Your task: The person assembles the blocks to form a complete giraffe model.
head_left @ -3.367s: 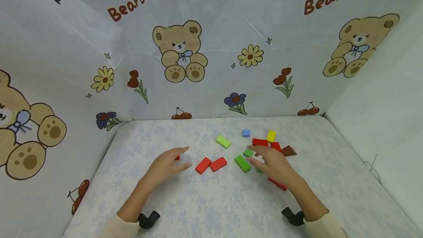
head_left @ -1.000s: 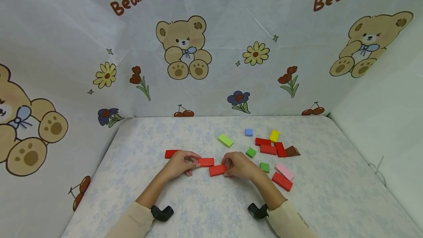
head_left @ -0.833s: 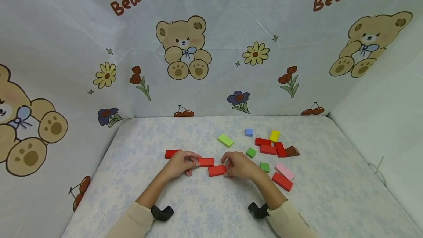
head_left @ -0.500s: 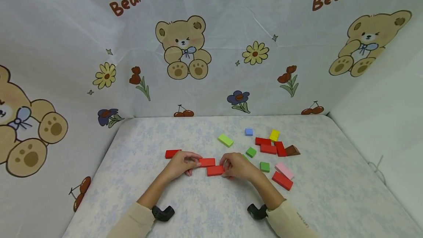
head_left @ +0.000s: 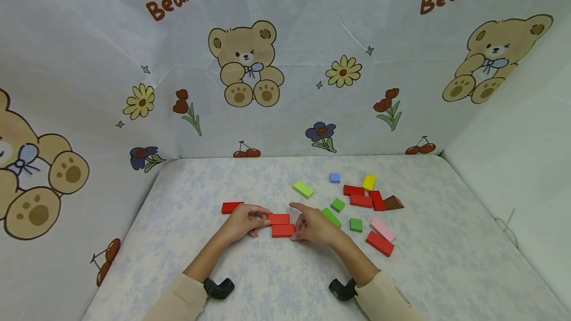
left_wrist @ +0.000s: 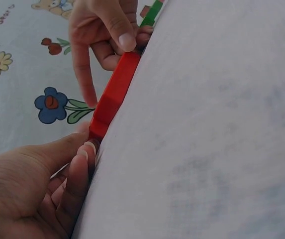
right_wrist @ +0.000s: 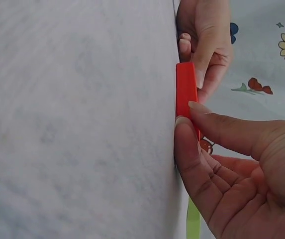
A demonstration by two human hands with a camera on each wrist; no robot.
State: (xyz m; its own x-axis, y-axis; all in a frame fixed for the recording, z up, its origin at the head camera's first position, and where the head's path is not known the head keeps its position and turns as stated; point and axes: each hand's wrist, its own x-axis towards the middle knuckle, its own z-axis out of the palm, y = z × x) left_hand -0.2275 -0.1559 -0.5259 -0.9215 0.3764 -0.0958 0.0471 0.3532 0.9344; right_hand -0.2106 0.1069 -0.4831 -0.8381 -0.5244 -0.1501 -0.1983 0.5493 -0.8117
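Observation:
In the head view, two red blocks lie side by side on the patterned cloth between the hands. My left hand pinches the left end of the farther red block between thumb and fingers. At the right end of the nearer red block, my right hand holds on with thumb and curled fingers. Its index finger points out past the farther block. From the right wrist view, fingertips meet the red block at its end. The left wrist view shows the red blocks nearly edge-on, overlapping.
Another red block lies left, partly behind the left hand. Rightward are green blocks, a light green block, a pink block, a blue block, a yellow block, a brown wedge and several red blocks.
Both hands came down to the two red blocks, which were straightened. The nearer one slid left under my right hand until nearly lined up with the farther one. My right index finger has straightened.

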